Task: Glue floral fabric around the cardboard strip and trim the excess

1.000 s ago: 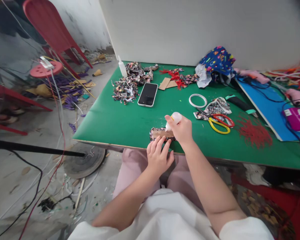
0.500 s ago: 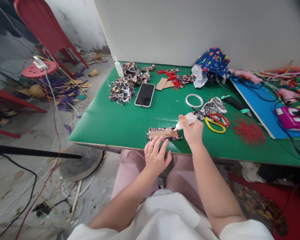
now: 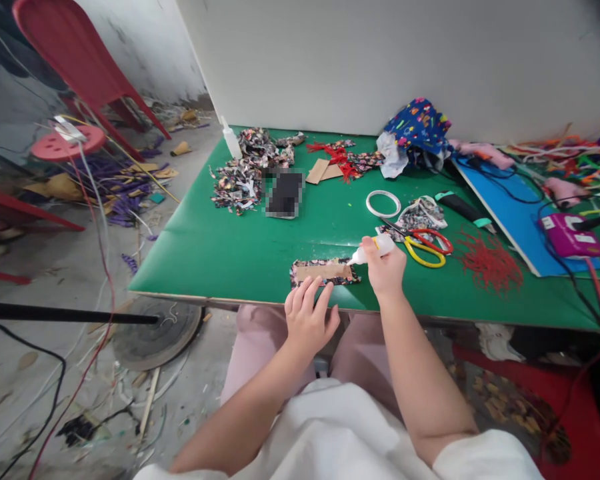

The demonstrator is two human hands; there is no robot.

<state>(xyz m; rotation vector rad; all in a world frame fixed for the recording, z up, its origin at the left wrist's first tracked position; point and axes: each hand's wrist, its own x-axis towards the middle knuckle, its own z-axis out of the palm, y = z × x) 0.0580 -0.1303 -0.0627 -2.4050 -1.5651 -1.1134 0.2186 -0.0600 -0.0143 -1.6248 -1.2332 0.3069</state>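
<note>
A brown cardboard strip (image 3: 320,271) lies on a dark floral fabric piece (image 3: 295,275) near the front edge of the green table (image 3: 205,247). My left hand (image 3: 307,310) rests with spread fingers on the near edge of the strip and fabric. In my right hand (image 3: 386,267) is a white squeeze bottle (image 3: 373,249), tilted down to the left. Its nozzle tip is at the right end of the cardboard; whether it touches cannot be made out.
Scissors with red and yellow handles (image 3: 425,250), a white ring (image 3: 383,204) and a cutter (image 3: 463,209) lie to the right. Behind are a phone (image 3: 285,195), fabric scraps (image 3: 237,183) and a second bottle (image 3: 231,140). Red threads (image 3: 493,260) lie farther right.
The view has shifted slightly, so the table items appear a little farther left. The bottle stays in my right hand at the strip's right end. My left hand keeps its place on the strip.
</note>
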